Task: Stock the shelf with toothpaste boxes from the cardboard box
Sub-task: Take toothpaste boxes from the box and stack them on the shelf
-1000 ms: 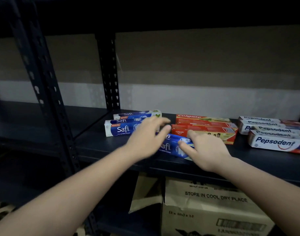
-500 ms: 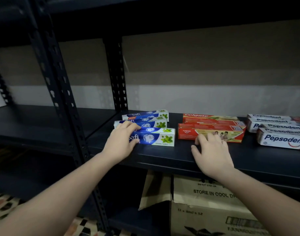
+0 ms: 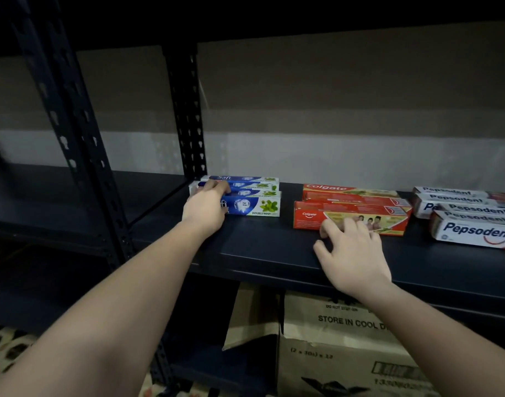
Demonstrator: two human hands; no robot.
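Several blue-and-white Safi toothpaste boxes (image 3: 252, 206) lie in a row at the left of the dark shelf board (image 3: 268, 247). My left hand (image 3: 205, 209) is cupped over the left end of the front Safi box, its fingers curled over the top. Red Colgate boxes (image 3: 351, 209) lie in the middle. My right hand (image 3: 353, 253) rests flat on the shelf, fingers spread, fingertips touching the front Colgate box. White Pepsodent boxes (image 3: 472, 222) lie stacked at the right. The cardboard box (image 3: 340, 348) stands below the shelf, one flap up.
A dark perforated upright post (image 3: 73, 133) stands at the front left and another upright post (image 3: 188, 118) at the back beside the Safi boxes. A neighbouring shelf bay (image 3: 45, 196) lies to the left. Patterned floor (image 3: 5, 348) shows at bottom left.
The front Safi box has gone from askew between both hands to lying straight against the other Safi boxes. My left hand slid to its left end; my right hand let go and moved to the Colgate box.
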